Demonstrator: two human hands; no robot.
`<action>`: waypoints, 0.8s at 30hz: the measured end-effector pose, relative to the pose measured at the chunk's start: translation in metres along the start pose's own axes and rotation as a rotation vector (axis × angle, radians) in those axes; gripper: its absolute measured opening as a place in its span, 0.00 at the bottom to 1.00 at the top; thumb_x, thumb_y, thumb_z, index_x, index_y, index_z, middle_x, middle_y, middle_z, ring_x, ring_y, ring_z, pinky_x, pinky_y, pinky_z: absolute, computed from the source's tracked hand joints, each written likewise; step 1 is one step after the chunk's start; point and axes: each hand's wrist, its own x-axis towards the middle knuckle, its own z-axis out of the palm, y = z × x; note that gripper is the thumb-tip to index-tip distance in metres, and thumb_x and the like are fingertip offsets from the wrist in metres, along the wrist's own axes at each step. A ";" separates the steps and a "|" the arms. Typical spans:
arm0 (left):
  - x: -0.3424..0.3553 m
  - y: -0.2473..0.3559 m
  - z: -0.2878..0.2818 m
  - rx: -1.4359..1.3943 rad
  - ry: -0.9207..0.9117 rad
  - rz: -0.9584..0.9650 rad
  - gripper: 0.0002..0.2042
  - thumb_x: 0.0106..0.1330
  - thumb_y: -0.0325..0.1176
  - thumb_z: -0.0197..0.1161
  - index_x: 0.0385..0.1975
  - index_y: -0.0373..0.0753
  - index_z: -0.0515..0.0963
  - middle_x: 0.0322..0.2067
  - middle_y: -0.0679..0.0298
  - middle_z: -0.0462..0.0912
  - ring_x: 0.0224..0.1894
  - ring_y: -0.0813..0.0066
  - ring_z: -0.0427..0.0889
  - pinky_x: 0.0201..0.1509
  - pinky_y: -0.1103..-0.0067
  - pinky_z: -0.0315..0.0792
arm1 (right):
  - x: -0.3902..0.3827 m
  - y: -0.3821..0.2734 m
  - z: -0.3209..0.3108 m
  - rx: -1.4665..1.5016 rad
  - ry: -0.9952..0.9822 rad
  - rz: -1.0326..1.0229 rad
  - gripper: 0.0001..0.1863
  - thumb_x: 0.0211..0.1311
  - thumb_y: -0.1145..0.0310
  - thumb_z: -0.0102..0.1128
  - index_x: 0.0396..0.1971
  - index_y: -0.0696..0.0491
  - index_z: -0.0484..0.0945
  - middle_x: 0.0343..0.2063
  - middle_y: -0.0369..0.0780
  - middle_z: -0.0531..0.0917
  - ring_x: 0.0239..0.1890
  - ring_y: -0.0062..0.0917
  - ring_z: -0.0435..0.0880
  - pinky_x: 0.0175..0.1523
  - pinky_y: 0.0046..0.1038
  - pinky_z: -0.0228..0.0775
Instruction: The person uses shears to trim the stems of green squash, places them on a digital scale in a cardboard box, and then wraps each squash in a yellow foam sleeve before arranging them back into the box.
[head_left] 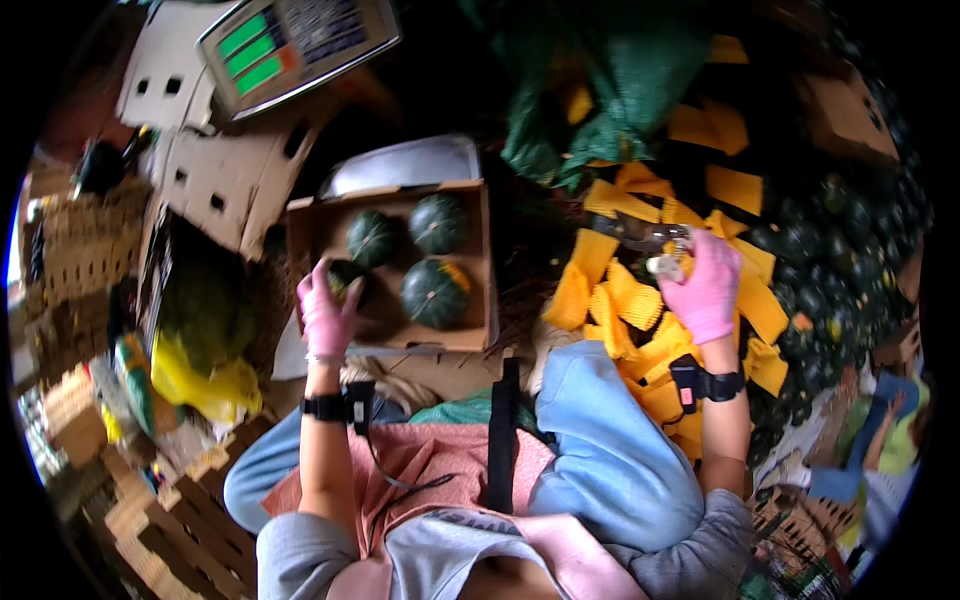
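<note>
My left hand, in a pink glove, is closed on a dark squash at the left side of an open cardboard box, partly hiding it. Three more green squashes sit inside that box; the front one has an orange patch. My right hand, also gloved in pink, grips a small object with metal and pale parts, too unclear to name, over a loose pile of yellow foam sheets.
A weighing scale and cardboard sheets lie upper left, cardboard cartons further left. A green sack is at top. Many dark squashes are heaped right, with another person beyond. A yellow bag lies left.
</note>
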 end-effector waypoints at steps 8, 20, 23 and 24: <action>-0.013 0.116 0.001 0.467 -0.269 0.442 0.43 0.36 0.60 0.75 0.57 0.51 0.70 0.67 0.44 0.54 0.68 0.38 0.52 0.68 0.42 0.43 | -0.004 -0.001 0.010 0.023 -0.135 0.090 0.21 0.41 0.61 0.67 0.36 0.53 0.72 0.30 0.40 0.77 0.39 0.35 0.77 0.50 0.36 0.62; 0.004 0.085 -0.005 0.680 -0.204 0.528 0.48 0.43 0.72 0.62 0.59 0.39 0.69 0.62 0.43 0.61 0.67 0.42 0.57 0.69 0.51 0.49 | -0.003 0.161 -0.015 -0.606 0.099 0.690 0.26 0.47 0.59 0.65 0.46 0.53 0.70 0.44 0.43 0.76 0.49 0.31 0.74 0.55 0.36 0.57; 0.016 0.081 -0.011 0.546 -0.180 0.515 0.46 0.43 0.60 0.71 0.61 0.38 0.66 0.58 0.41 0.66 0.62 0.42 0.64 0.65 0.55 0.60 | 0.014 0.196 0.008 -0.618 0.233 0.921 0.32 0.46 0.49 0.66 0.47 0.54 0.72 0.46 0.43 0.76 0.52 0.36 0.74 0.56 0.41 0.59; 0.021 0.082 -0.012 0.586 -0.201 0.476 0.45 0.44 0.57 0.72 0.62 0.40 0.66 0.58 0.41 0.67 0.61 0.43 0.65 0.61 0.56 0.64 | 0.022 0.199 0.009 -0.680 0.180 0.990 0.36 0.44 0.45 0.68 0.48 0.54 0.72 0.46 0.43 0.76 0.53 0.37 0.74 0.55 0.43 0.61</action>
